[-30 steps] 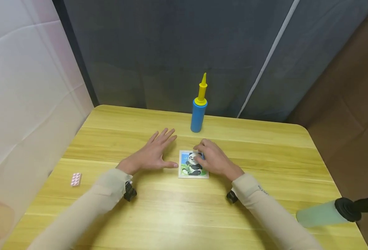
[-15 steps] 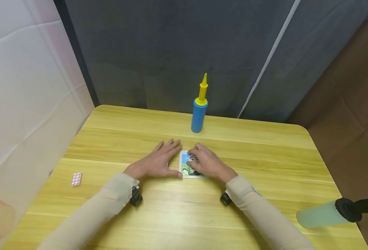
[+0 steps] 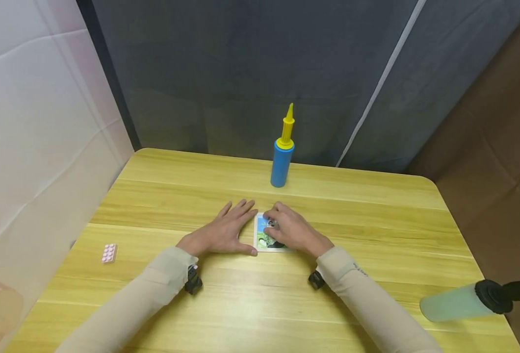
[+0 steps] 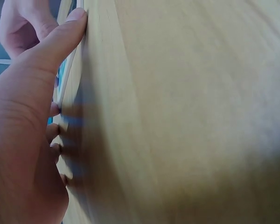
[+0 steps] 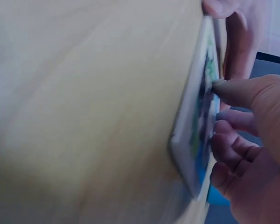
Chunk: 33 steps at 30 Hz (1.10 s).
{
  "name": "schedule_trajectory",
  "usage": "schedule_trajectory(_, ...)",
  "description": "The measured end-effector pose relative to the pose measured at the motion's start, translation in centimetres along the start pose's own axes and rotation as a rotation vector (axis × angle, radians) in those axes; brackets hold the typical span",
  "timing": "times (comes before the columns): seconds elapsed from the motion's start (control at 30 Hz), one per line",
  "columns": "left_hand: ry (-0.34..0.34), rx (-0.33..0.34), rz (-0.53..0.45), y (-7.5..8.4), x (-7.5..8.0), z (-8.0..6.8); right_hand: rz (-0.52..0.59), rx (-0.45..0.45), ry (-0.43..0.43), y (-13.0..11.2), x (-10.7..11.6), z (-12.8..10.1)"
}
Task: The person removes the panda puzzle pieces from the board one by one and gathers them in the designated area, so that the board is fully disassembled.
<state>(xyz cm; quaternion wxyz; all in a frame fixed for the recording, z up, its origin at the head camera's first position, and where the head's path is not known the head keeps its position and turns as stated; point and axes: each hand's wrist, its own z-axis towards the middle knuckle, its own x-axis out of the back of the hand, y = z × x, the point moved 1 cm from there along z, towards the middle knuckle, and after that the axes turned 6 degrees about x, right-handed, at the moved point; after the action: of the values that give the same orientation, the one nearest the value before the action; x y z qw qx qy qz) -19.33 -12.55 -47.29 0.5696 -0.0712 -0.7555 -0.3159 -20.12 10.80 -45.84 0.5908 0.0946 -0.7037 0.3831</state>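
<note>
A small square panda puzzle (image 3: 265, 241) with a pale frame lies flat on the wooden table. My left hand (image 3: 224, 230) lies at its left side with fingers spread straight. Its thumb (image 4: 67, 35) touches the puzzle's lower left corner. From the right, my right hand (image 3: 293, 228) reaches over the picture, with thumb and curled fingertips pinching at the panda's head. In the right wrist view, the thumb (image 5: 238, 91) and fingers are right on the picture surface beside the light frame edge. The right part of the picture is hidden under this hand.
Behind the puzzle stands a blue hand pump (image 3: 281, 166) with a yellow top. A pink toy brick (image 3: 109, 253) lies at the left. At the right front a pale green bottle (image 3: 454, 303) with a black lid lies on its side. A grey curtain (image 3: 242, 73) hangs behind the table.
My left hand has moved right and nearer, its thumb now at the puzzle's corner. My right hand has shifted left over the panda, its fingers drawn closer together.
</note>
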Motion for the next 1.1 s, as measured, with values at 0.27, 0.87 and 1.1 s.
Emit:
schedule_trajectory(0.27,-0.004,-0.002,-0.014,0.2,0.0,-0.1,-0.157,0.024,-0.084,-1.5,0.7,0.5)
schedule_trajectory(0.87,-0.005,-0.007,-0.001,0.6,-0.3,-0.5,-0.118,-0.009,-0.185,-2.1,1.4,1.5)
schedule_trajectory(1.1,-0.009,-0.011,0.006,1.1,-0.3,-0.4,0.011,-0.092,-0.241,-1.4,2.1,1.8)
